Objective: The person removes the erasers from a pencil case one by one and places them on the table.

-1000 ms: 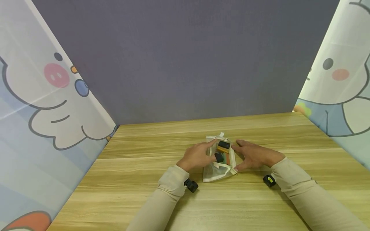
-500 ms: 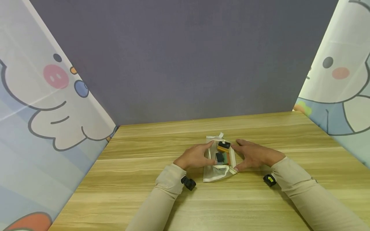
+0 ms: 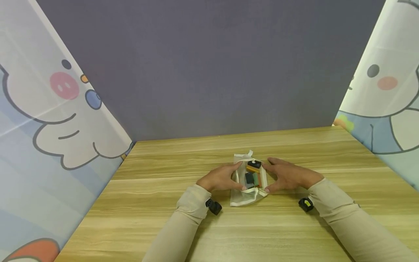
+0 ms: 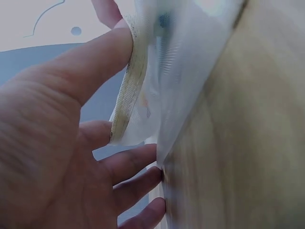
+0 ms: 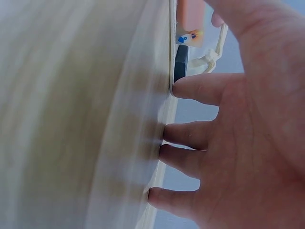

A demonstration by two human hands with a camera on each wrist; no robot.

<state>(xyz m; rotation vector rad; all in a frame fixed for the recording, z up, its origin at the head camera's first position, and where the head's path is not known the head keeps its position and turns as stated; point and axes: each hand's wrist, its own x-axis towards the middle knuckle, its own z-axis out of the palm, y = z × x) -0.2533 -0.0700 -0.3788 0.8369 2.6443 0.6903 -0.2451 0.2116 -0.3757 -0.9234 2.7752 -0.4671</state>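
A white mesh pouch (image 3: 240,199) with pale edging lies on the table, its mouth spread upward. Inside sit a black block (image 3: 254,164) over a yellow-orange one (image 3: 252,169), plus a dark square block (image 3: 249,178), a green piece (image 3: 256,180) and an orange-red piece (image 3: 260,181). My left hand (image 3: 220,177) has thumb and index finger spread along the left side of the mouth; the left wrist view shows them against the zip edge (image 4: 126,102). On the opposite side, my right hand (image 3: 289,174) touches the pouch with index fingertip and thumb, other fingers extended down to the table.
The wood-grain table (image 3: 157,225) reaches back to a dark grey panel (image 3: 209,72). Cartoon-printed sheets (image 3: 59,138) stand at both sides. A small black device (image 3: 214,207) sits on the left wrist, and a similar device (image 3: 306,204) on the right.
My left hand has drawn slightly left, its thumb coming off the dark square block and down toward the near rim. The block now lies against the green piece. My right hand has barely moved.
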